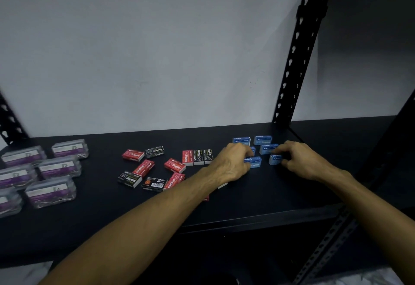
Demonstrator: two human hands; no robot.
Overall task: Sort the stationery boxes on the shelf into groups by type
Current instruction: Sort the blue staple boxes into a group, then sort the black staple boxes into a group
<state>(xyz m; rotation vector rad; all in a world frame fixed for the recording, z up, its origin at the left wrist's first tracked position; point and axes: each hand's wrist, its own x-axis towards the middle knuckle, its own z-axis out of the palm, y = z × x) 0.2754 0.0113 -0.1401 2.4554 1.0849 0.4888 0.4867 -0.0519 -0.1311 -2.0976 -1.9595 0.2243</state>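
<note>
Several blue staple boxes [262,140] lie grouped at the right of the black shelf [280,190]. My left hand [231,161] pinches one blue box [254,162] at the group's front left. My right hand [301,160] grips another blue box [275,159] at the front right. Red staple boxes [175,165] and black staple boxes [129,179] lie mixed in the shelf's middle. Clear plastic boxes of clips [51,191] with purple labels are grouped at the far left. My left forearm hides part of a red box near the front.
A black perforated upright [298,47] stands at the shelf's back right corner, another upright [9,121] at the back left. A pale wall [157,49] closes the back. A diagonal brace [330,244] runs below the shelf's front right.
</note>
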